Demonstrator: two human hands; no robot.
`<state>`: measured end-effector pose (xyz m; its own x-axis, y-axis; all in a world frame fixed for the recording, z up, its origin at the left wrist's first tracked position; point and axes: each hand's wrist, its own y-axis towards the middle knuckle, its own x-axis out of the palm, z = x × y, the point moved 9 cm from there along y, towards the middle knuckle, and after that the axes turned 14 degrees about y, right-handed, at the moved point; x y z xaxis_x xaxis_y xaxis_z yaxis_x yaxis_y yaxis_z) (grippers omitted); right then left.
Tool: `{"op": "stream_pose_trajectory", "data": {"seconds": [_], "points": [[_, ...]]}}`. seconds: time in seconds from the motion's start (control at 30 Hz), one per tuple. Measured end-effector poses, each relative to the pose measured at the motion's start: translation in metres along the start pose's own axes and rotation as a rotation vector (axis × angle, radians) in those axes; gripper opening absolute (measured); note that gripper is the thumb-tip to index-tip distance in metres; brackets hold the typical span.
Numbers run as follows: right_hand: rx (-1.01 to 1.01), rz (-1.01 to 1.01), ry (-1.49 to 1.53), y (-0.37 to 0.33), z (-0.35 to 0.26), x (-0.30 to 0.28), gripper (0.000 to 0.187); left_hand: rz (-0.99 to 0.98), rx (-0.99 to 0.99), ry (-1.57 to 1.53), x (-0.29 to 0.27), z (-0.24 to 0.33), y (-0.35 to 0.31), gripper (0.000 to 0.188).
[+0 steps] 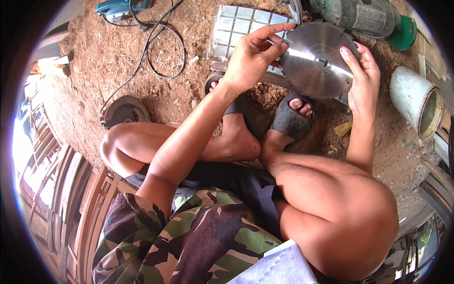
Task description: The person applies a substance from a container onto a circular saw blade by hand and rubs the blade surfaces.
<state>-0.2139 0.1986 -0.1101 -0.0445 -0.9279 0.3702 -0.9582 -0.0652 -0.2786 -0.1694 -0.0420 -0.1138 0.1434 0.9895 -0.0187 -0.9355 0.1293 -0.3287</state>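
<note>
A round steel circular saw blade (pixel 314 66), shiny with a small hole at its centre, is held up over the ground in front of my feet. My right hand (pixel 364 71) grips its right edge, the thumb on the face and the fingers around the rim. At the upper left edge is my left hand (pixel 253 59), its index finger and thumb at the rim teeth. Behind and left of the blade stands a panel of pale square tiles (pixel 241 26). A machine with a greenish motor housing (pixel 359 16) lies beyond the blade, partly hidden by it.
A blue power tool (pixel 124 8) with a black cable (pixel 182 61) lies at the far left. Beside my left knee rests a dark round disc-like part (pixel 126 111). A dirty white bucket (pixel 411 97) lies tipped at right. Wooden strips (pixel 87 203) lean at lower left.
</note>
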Motion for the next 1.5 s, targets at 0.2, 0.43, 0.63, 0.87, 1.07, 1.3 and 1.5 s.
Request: {"op": "stream_pose_trajectory", "data": {"seconds": [0.2,0.43,0.63,0.87,1.07,1.3,1.5], "points": [[-0.003,0.006,-0.006,0.0,-0.001,0.0,0.025,0.003,0.003,0.04,-0.001,0.002,0.001,0.04],[0.014,0.002,0.021,0.0,0.003,-0.002,0.024,-0.001,-0.001,0.039,-0.002,0.002,0.002,0.039],[0.019,0.013,0.004,0.0,0.003,-0.003,0.024,-0.001,-0.009,0.034,-0.001,0.003,0.001,0.039],[0.017,0.014,0.014,-0.001,0.003,0.0,0.024,0.001,-0.014,0.051,-0.001,0.003,0.0,0.039],[0.017,0.006,0.021,0.0,0.005,-0.002,0.025,0.0,-0.017,0.047,-0.001,0.002,0.0,0.039],[0.008,0.024,-0.001,0.0,0.005,-0.004,0.026,0.004,-0.028,0.055,0.0,0.0,0.001,0.039],[0.033,0.024,-0.008,0.001,0.01,-0.008,0.026,-0.001,-0.036,0.042,0.001,-0.005,0.002,0.039]]}}
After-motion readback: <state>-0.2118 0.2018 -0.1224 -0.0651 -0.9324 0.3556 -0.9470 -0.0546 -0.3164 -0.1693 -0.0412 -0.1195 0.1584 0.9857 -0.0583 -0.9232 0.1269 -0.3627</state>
